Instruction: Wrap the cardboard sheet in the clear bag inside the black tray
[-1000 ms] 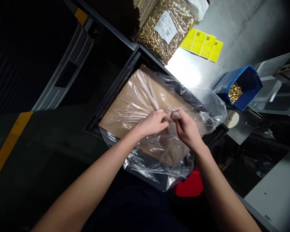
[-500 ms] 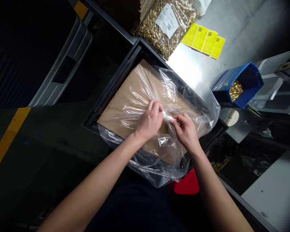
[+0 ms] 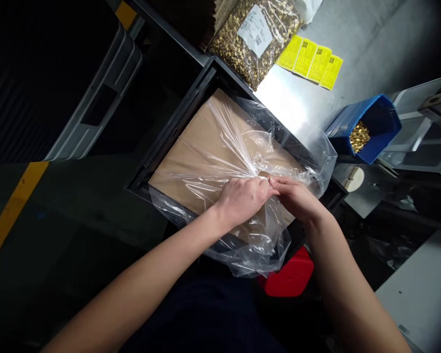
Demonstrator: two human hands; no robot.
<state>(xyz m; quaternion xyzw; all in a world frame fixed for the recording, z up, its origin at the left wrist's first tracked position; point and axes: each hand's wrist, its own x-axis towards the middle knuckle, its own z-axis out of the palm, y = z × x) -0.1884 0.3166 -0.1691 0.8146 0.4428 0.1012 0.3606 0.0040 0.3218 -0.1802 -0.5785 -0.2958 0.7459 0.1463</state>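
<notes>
Gathered neck of a clear plastic bag (image 3: 238, 162) pinched between both hands at the centre of the view, fingertips meeting just above a brown cardboard sheet (image 3: 191, 157). Left hand (image 3: 242, 198) now lower and flatter than half a second ago, knuckles up, thumb and fingers clenched on the bunched film instead of raised in a fist over it. Right hand (image 3: 297, 196) now pressed in against the left, fingertips touching it, closed on the same twist of plastic. Film drawn tighter than before, with creases fanning out from the pinch toward the far corner: by the look of it, the bag mouth closing down into a single neck. Bag itself lining a black crate (image 3: 169, 142), wrapped over the cardboard, loose edges spilling over the near rim and bulging past the right side. Both forearms bare, reaching up from the bottom corners, wrists angled inward, right wrist bent more sharply. Beyond the crate, a bag of small brass parts (image 3: 253, 39) with a white label, a row of yellow tags (image 3: 310, 61) on a grey table (image 3: 371, 39), a blue bin (image 3: 371, 127) holding more brass parts, and something red (image 3: 290, 277) below the crate's near corner.
</notes>
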